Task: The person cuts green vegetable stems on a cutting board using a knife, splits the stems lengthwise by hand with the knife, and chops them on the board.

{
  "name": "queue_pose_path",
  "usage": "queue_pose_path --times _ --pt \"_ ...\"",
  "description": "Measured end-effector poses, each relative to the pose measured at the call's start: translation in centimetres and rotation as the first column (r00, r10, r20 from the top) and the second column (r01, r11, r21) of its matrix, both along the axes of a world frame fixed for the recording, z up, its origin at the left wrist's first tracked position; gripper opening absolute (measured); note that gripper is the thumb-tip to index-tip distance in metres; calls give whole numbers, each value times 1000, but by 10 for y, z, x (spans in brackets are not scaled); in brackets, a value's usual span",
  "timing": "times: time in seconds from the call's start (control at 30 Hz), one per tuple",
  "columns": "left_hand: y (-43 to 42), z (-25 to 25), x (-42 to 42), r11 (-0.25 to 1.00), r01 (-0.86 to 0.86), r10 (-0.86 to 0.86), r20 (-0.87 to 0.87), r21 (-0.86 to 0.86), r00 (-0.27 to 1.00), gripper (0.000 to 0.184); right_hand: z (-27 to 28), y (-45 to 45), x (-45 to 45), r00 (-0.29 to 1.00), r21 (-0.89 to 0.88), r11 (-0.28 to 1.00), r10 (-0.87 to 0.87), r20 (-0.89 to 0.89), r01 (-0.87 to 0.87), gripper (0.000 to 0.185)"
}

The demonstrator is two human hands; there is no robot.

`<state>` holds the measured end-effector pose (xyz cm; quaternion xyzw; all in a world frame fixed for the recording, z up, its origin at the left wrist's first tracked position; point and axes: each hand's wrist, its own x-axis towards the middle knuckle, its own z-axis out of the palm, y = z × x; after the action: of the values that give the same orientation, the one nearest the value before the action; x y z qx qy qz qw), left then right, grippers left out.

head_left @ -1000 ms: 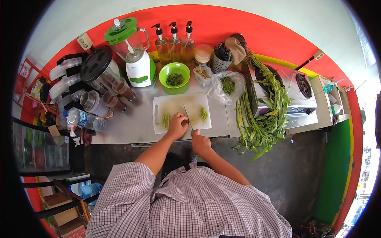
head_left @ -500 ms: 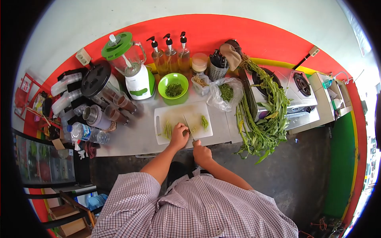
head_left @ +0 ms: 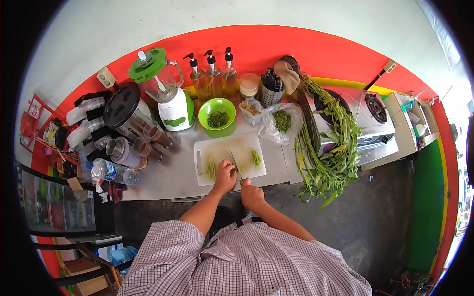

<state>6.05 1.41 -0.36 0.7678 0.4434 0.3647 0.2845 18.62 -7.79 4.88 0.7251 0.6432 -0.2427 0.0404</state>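
A white cutting board [head_left: 201, 144] lies at the counter's front edge. My right hand [head_left: 252, 194] grips the handle of a knife [head_left: 234, 159], its blade pointing away from me across the board. Just left of the blade, my left hand [head_left: 225, 176] presses down with curled fingers; whatever they hold is hidden beneath them. Small pale green cut bits [head_left: 242, 169] lie right of the blade. Thin green stems [head_left: 211, 168] rest on the board's left side, and a small green heap [head_left: 256, 158] sits on its right.
Behind the board stand a green bowl [head_left: 217, 132] of chopped greens, a plastic bag [head_left: 269, 129] of greens and a blender [head_left: 175, 112]. Long leafy stalks [head_left: 340, 148] drape over the gas stove [head_left: 375, 135]. Brown-filled cups [head_left: 148, 149] and a water bottle [head_left: 112, 171] crowd the left.
The whole scene sits slightly lower in the picture, as the head view has tilted up. Both hands and the knife keep nearly the same place on the board.
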Motion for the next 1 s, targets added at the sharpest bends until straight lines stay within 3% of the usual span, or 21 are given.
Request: queue_pose_path --times 0.33,0.43,0.5,0.63,0.7,0.83,0.9,0.97,1.0 --pt "-10 4 -1 999 -29 29 7 26 1000 16 -7 -6 3 1000 4 1000 3 -13 -3 41" --pt "-14 7 -1 998 -61 62 68 -14 996 24 -6 -6 7 1000 123 992 21 -14 -20 38" --pt "-15 7 -4 995 -71 79 113 -73 990 30 -5 -14 6 998 202 979 16 61 -28 22" --pt "-13 4 -6 994 -59 75 175 -94 982 37 -5 -16 8 994 183 979 77 74 -89 25" --pt "-12 3 -4 991 -73 92 178 -112 980 37 -6 -15 12 998 102 993 63 6 -64 40" --pt "-9 -2 -2 990 -114 125 155 -79 980 30 -13 -9 27 996 40 999 -36 85 32 57" --pt "-8 -4 -1 989 -128 135 107 -67 985 28 -9 -10 35 996 87 994 -73 60 68 52" --pt "-2 0 0 965 -129 189 263 -229 946 25 -2 -11 39 990 132 983 -136 33 130 46" --pt "1 5 -4 965 -128 186 251 -228 950 25 3 -10 42 992 112 986 -127 -9 127 45"
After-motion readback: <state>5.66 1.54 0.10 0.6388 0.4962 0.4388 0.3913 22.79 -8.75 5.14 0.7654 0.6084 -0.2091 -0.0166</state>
